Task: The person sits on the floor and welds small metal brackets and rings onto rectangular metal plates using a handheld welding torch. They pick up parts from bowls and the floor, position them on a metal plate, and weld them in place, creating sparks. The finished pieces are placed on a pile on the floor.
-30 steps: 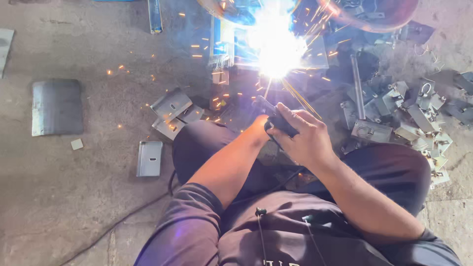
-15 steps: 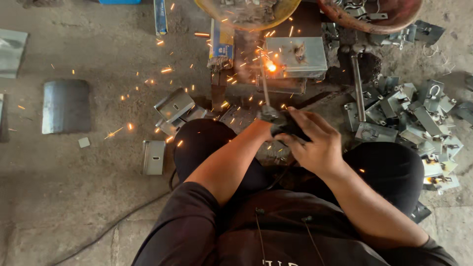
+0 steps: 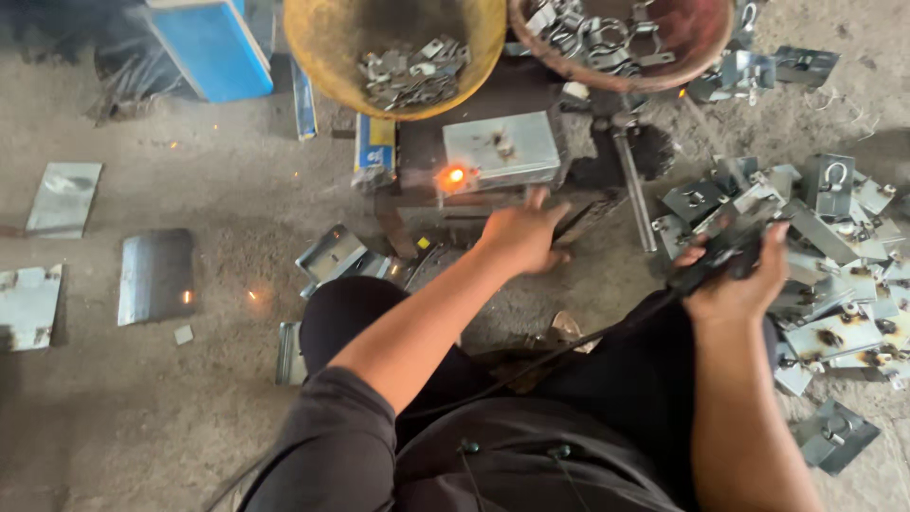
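I sit on a concrete floor. A grey metal box piece [image 3: 500, 147] rests on a dark work block [image 3: 493, 204], with an orange-hot weld spot [image 3: 453, 175] at its near left corner. My left hand [image 3: 519, 237] reaches forward with fingers apart, just below that piece, touching the block's front edge and holding nothing. My right hand [image 3: 741, 283] is off to the right, closed around a black welding electrode holder [image 3: 713, 258]. Its black cable [image 3: 569, 346] trails back across my lap.
A yellow bowl [image 3: 327, 57] of small metal parts and a reddish bowl [image 3: 626, 81] of ring clamps stand beyond the block. A blue box [image 3: 213, 47] is at far left. Metal brackets [image 3: 834, 246] pile at right. Flat steel sheets [image 3: 154, 275] lie at left.
The bright arc and sparks have stopped, leaving a glowing spot. My right hand swung right with the holder, away from the piece. My left hand left it and reached forward.
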